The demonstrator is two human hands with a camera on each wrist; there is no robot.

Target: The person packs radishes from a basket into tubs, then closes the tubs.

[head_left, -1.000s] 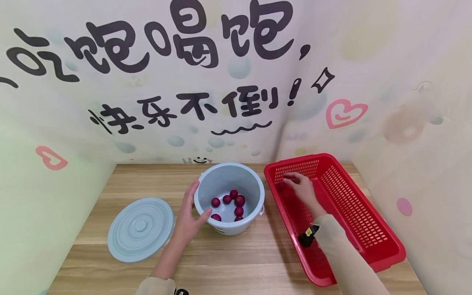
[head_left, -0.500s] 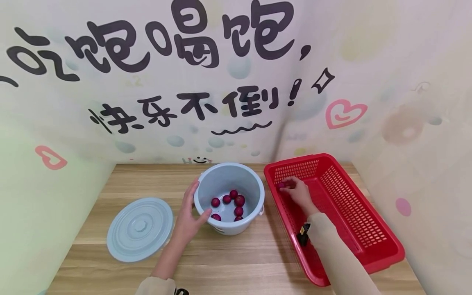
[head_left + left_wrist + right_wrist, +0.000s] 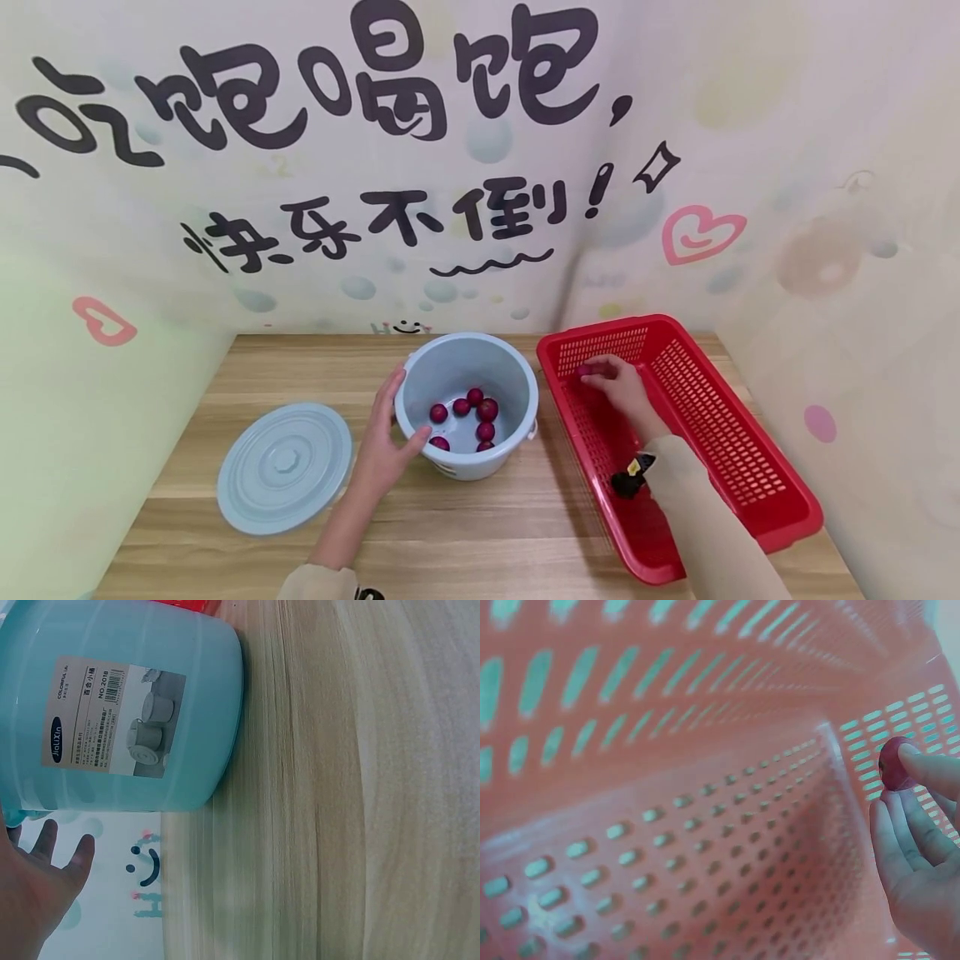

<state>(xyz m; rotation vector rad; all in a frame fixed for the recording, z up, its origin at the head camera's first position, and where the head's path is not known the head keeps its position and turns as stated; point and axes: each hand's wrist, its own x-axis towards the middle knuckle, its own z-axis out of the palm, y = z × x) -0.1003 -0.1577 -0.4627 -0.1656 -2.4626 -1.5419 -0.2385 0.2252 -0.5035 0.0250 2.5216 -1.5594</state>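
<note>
In the head view my right hand (image 3: pixel 621 390) is inside the red basket (image 3: pixel 750 417), near its far left corner. Thumb and fingertips pinch a small dark red plum (image 3: pixel 897 763), raised in front of the slotted wall in the right wrist view. My left hand (image 3: pixel 386 446) rests against the left side of the pale blue bucket (image 3: pixel 465 350), thumb at the rim. The left wrist view shows its fingers (image 3: pixel 79 859) spread and fairly straight beside the bucket. Several more plums (image 3: pixel 487 408) lie on the bucket's floor.
A round pale blue lid (image 3: pixel 285 467) lies flat on the wooden table (image 3: pixel 480 542), left of the left forearm. The bucket's handle joint (image 3: pixel 532 428) sticks out toward the basket. Behind the table stands a printed wall (image 3: pixel 465 300).
My right hand, open over the plum one second ago, has closed its fingers on it and lifted it slightly, up and rightward. The left hand and bucket have stayed put.
</note>
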